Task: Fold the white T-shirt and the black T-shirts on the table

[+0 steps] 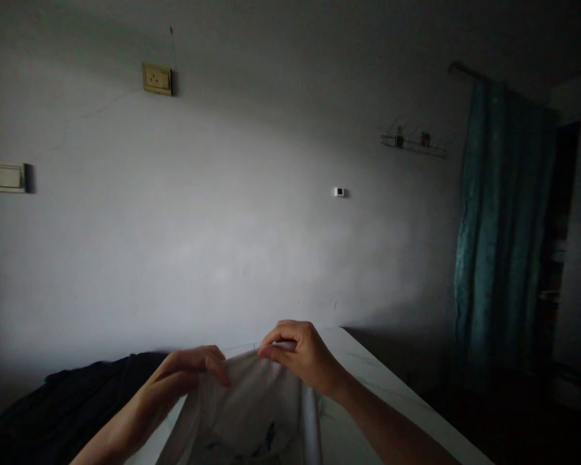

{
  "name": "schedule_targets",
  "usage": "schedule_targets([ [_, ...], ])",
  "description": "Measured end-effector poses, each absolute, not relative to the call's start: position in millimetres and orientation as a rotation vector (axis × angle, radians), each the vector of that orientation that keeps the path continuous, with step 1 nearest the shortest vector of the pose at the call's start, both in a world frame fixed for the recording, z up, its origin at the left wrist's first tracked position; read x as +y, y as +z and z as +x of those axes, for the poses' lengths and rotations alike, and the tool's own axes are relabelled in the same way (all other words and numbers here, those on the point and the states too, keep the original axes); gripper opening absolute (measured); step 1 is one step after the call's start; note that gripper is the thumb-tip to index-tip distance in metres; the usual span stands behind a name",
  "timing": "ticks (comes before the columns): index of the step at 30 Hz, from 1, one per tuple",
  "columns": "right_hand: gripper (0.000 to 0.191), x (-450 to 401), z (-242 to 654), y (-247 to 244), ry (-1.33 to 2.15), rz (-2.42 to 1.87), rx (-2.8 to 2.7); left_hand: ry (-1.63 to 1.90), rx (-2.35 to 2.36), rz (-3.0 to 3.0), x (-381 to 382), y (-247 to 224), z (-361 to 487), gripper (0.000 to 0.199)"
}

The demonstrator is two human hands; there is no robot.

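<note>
In the head view, the only one, a pale, thin cloth (pixel 254 403) with dark printed marks is held up low in the middle, in front of and over the white worktop (pixel 356 355). The right hand (pixel 305 352) pinches its top edge between thumb and fingers, probably to keep that edge raised and stretched. The left hand (pixel 186 371) has its fingers bent over the upper left part, perhaps to steady that side; whether it grips there I cannot tell, as the contact is partly hidden. The cloth's top edge faces the wall (pixel 252 213) and climbs slightly from left to right, while its visible length runs down toward the wearer and out of the frame, so its full long axis cannot be told. A dark cloth (pixel 77 403) lies in a heap beyond the left forearm, apparently just put aside there.
</note>
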State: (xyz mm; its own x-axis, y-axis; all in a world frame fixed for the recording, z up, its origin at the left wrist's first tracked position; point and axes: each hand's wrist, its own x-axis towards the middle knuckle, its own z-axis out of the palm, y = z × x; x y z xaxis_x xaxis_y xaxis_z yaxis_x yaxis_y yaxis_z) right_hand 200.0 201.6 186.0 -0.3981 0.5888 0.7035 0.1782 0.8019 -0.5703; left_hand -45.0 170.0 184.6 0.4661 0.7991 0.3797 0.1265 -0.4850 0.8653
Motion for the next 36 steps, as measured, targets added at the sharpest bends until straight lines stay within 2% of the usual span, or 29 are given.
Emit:
schedule_targets([
  [4,0.029,183,197,182,-0.21,-0.432,-1.938,1.204,1.081,1.886,164,176,-34,0.033],
  [7,0.017,175,203,177,-0.737,-0.301,-1.897,1.488,1.282,1.987,161,169,-27,0.025],
  [10,0.01,175,212,171,-0.956,-0.158,-1.902,1.646,1.226,2.155,154,168,-25,0.016],
  [12,0.01,177,215,166,-0.926,-0.167,-1.939,1.636,1.12,2.285,149,169,-24,0.006],
  [15,0.011,180,212,156,-0.709,-0.293,-1.956,1.715,1.029,2.369,144,171,-17,0.009],
  [18,0.031,180,203,146,-0.474,-0.359,-1.943,1.787,0.994,2.411,143,170,-8,0.01],
  [20,0.037,179,197,141,-0.371,-0.366,-1.949,1.787,0.975,2.434,143,169,-4,0.011],
  [24,0.028,176,193,139,-0.265,-0.347,-1.947,1.78,0.929,2.482,143,167,-2,0.011],
  [32,0.018,169,195,145,-0.483,-0.363,-1.97,1.669,0.976,2.471,143,161,0,0.014],
  [35,0.022,179,195,151,-0.175,-0.488,-1.984,1.546,1.228,2.337,149,153,-9,0.011],
  [36,0.023,186,195,155,-0.026,-0.541,-1.969,1.498,1.318,2.285,149,147,-17,0.016],
])
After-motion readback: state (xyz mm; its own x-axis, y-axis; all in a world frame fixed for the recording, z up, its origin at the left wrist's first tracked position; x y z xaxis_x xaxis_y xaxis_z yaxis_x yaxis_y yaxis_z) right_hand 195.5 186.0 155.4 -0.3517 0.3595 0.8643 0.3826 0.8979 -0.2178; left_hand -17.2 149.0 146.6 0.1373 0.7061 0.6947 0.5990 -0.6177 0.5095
